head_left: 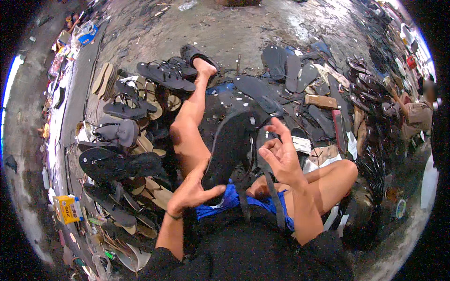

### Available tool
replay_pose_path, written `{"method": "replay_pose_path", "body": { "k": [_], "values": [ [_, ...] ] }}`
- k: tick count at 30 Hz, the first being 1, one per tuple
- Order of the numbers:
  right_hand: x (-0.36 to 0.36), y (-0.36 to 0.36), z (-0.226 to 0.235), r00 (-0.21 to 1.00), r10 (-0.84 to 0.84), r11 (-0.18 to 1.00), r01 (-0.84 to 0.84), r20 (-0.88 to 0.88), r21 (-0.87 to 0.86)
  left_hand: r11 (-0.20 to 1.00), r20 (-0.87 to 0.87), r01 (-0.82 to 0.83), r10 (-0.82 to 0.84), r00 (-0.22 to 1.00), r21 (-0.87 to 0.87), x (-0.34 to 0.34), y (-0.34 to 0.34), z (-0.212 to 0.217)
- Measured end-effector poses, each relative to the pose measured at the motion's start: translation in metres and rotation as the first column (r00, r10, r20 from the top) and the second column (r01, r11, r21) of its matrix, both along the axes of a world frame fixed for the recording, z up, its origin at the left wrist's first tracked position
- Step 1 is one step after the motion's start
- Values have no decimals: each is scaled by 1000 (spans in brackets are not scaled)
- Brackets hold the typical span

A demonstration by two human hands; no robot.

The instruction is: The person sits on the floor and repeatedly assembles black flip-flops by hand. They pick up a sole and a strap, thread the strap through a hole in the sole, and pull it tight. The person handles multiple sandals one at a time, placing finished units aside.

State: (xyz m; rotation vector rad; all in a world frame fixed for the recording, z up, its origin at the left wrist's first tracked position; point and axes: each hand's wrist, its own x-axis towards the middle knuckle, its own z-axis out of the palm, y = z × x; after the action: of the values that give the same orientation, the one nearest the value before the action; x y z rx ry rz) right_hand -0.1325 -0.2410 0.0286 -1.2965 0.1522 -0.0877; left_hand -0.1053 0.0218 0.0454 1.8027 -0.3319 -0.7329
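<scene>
A large black flip-flop sole (229,147) stands tilted up in front of my lap, a small pale spot near its upper end. My left hand (193,187) grips its lower left edge; the fingers go behind the sole and the thumb sticks out to the right. To the right of the sole, my right hand (282,157) is raised and apart from it. One finger there reaches upward, the others are loosely bent, and I see nothing held between them. Beyond the sole, another dark sole (258,93) lies on the ground.
Finished-looking black sandals (166,75) and stacked tan soles (105,79) crowd the left. A wooden block (321,101), loose soles and a heap of dark sandals (368,89) lie right. A yellow box (69,209) stands lower left. Another person (417,112) sits at far right.
</scene>
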Motion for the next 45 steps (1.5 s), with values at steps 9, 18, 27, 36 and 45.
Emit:
{"method": "replay_pose_path", "body": {
  "k": [9,18,27,36,45],
  "values": [
    [-5,-9,5,952,303,905,-277,34,-322,936,-91,348,-343,935,46,19,31,7],
    [-2,-34,-15,926,-326,902,365,-191,230,971,-126,179,-160,979,161,19,57,13],
    [-16,2,-17,976,-188,914,132,-112,-382,270,-451,-893,787,421,-361,-1,25,-18],
    [-36,47,12,999,-5,613,35,40,-789,969,49,-243,245,968,-43,-22,-17,-4],
    [-41,48,9,984,49,551,114,169,-826,995,181,-99,101,978,-25,-15,-17,-3]
  ]
}}
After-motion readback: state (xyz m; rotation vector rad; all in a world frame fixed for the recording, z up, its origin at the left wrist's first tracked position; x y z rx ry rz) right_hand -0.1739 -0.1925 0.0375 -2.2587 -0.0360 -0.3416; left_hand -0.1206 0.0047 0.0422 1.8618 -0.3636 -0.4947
